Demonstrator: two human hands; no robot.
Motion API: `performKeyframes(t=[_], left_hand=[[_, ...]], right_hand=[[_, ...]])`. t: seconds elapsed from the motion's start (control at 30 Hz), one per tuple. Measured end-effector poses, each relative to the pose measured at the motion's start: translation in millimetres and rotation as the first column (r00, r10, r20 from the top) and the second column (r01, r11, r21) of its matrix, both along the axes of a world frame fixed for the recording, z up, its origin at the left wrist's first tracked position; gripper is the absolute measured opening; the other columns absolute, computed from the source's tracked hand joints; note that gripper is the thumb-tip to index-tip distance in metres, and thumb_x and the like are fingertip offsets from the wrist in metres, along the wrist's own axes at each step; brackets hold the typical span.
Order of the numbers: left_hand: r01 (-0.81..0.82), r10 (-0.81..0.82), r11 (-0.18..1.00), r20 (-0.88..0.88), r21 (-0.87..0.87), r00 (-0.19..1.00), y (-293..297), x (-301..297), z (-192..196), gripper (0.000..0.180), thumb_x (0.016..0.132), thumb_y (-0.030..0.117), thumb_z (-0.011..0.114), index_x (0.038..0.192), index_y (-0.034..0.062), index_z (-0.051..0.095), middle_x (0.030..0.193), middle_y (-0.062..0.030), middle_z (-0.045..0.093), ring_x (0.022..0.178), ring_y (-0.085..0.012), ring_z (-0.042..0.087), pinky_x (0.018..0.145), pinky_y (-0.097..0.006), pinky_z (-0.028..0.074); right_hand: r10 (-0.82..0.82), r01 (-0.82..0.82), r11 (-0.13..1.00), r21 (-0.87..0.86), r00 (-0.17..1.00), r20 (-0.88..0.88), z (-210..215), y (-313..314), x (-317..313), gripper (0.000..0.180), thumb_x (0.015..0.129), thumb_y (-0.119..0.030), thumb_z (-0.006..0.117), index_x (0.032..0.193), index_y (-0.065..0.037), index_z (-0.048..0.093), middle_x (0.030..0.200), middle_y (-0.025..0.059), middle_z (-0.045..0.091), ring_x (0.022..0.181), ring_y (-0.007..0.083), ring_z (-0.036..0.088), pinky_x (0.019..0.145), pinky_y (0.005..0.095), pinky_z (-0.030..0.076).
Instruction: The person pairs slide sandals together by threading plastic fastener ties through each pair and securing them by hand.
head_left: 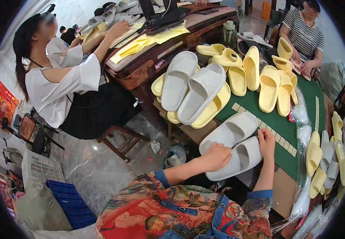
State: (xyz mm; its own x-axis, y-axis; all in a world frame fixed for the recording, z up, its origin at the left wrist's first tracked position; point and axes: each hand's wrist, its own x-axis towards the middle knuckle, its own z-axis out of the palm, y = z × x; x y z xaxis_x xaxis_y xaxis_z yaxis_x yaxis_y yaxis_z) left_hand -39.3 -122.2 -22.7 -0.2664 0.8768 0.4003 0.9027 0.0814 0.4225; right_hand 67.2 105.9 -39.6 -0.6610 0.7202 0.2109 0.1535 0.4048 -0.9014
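Two grey slippers lie side by side in front of me, the farther grey slipper and the nearer grey slipper, their toes pointing up and right. My left hand rests over the inner edges of the pair, with its fingers curled and their tips partly hidden. At the toe of the nearer slipper, my right hand has its fingertips pinched together; whatever lies between them is too small to tell. Beside that hand, a row of small cream rectangles runs across the green mat.
Larger grey slippers lie on yellow slippers to the left. More yellow slippers stand farther back. Clear plastic bags line the right side. One person sits at the left table; another person sits at the far right.
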Motion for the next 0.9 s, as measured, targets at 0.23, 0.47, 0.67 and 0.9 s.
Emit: performKeyframes(t=[0.23,0.47,0.67,0.9], left_hand=[[0.259,-0.217,0.95,0.228,-0.176,0.949,-5,-15,14,0.022,0.079,0.025,0.061,0.069,0.0069,0.052,0.065,-0.0094,0.055,0.07,-0.0287,0.055,0.067,-0.041,0.039],[0.267,-0.236,0.915,0.137,-0.301,0.962,-9,-20,20,0.026,0.077,0.029,0.064,0.067,0.0055,0.057,0.064,-0.0132,0.059,0.067,-0.0322,0.059,0.063,-0.044,0.043],[0.215,-0.244,0.908,-0.038,-0.361,0.969,-7,-13,14,0.028,0.084,0.024,0.054,0.067,0.0026,0.056,0.062,-0.0168,0.058,0.069,-0.0341,0.06,0.065,-0.044,0.045],[0.228,-0.233,0.887,0.036,-0.403,0.972,-1,-17,16,0.028,0.084,0.025,0.053,0.066,0.0033,0.054,0.063,-0.0171,0.058,0.068,-0.0354,0.059,0.065,-0.045,0.044]], right_hand=[[0.013,-0.012,1.0,0.006,1.0,-0.02,-4,2,1,0.014,0.087,-0.013,0.057,0.086,0.001,0.058,0.069,0.0017,0.06,0.061,0.0076,0.055,0.057,0.0229,0.044],[0.005,-0.005,1.0,-0.01,1.0,-0.006,0,0,-1,0.015,0.088,-0.013,0.056,0.085,0.001,0.058,0.068,0.0008,0.058,0.061,0.0072,0.055,0.057,0.0226,0.044],[0.004,-0.004,1.0,-0.007,1.0,-0.013,0,1,1,0.014,0.088,-0.013,0.056,0.085,0.001,0.058,0.069,0.0002,0.058,0.062,0.0068,0.055,0.057,0.0223,0.044],[0.0,0.0,1.0,-0.006,1.0,0.021,6,-3,-1,0.013,0.088,-0.012,0.056,0.086,0.001,0.058,0.069,0.0001,0.058,0.063,0.0068,0.055,0.058,0.0222,0.044]])
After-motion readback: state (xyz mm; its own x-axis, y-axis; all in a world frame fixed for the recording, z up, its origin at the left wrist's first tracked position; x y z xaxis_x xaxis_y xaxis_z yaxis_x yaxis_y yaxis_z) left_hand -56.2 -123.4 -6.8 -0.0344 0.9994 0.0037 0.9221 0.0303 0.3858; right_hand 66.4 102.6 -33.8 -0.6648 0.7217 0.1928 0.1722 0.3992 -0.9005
